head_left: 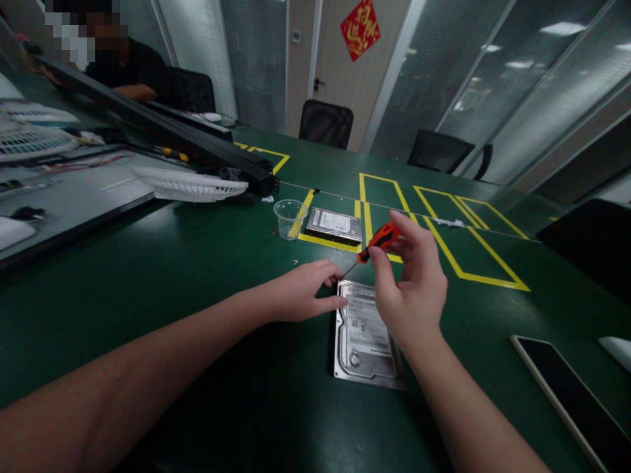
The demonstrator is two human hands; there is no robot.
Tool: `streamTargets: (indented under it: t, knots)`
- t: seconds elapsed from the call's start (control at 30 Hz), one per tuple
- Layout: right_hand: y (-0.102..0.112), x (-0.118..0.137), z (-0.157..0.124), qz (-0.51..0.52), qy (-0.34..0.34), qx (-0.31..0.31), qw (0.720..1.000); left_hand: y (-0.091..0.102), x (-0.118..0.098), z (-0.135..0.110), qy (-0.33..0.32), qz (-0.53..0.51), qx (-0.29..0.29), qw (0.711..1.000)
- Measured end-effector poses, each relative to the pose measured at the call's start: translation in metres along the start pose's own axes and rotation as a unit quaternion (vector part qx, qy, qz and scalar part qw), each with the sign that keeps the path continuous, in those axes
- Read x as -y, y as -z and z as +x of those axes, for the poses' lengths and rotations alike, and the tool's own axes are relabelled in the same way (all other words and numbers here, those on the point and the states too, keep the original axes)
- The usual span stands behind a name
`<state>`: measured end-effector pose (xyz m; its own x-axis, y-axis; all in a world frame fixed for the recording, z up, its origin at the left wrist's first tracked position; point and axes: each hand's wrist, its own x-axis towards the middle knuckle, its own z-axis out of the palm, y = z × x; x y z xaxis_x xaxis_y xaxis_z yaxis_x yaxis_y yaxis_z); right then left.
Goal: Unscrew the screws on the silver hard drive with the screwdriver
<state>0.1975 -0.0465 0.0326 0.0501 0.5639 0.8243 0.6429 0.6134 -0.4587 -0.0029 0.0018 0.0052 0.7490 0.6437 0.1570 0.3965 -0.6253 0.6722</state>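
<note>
A silver hard drive (367,335) lies flat on the table in front of me, its labelled side up. My left hand (319,289) grips its far left corner, with the thumb over the edge of the label and the fingers curled beside the corner. In my right hand (414,282) is a screwdriver (378,242) with an orange and black handle, held tilted between thumb and fingers. Its thin shaft points down to that same corner, by my left fingertips. Whether the tip sits in a screw is too small to tell. My right hand covers the drive's far right part.
Beyond lies a second hard drive (335,225) inside yellow tape, beside a clear plastic cup (290,220). Small metal bits (294,263) lie nearer. A phone (572,394) is at right. White fan parts (192,185) and a long black frame (197,141) fill the left; a person sits behind.
</note>
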Motion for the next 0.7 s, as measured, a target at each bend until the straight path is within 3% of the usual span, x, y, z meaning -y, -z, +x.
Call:
streamTargets:
  t: [0.33, 0.7]
  knots:
    - [-0.0028, 0.0001, -0.0032, 0.034, -0.032, 0.022, 0.999, 0.0003, -0.0003, 0.0003, -0.004, 0.0, -0.001, 1.0]
    - [-0.0004, 0.0001, -0.0004, -0.009, -0.01, -0.009, 1.0, 0.0019, -0.0035, -0.0001, 0.003, 0.004, 0.004, 1.0]
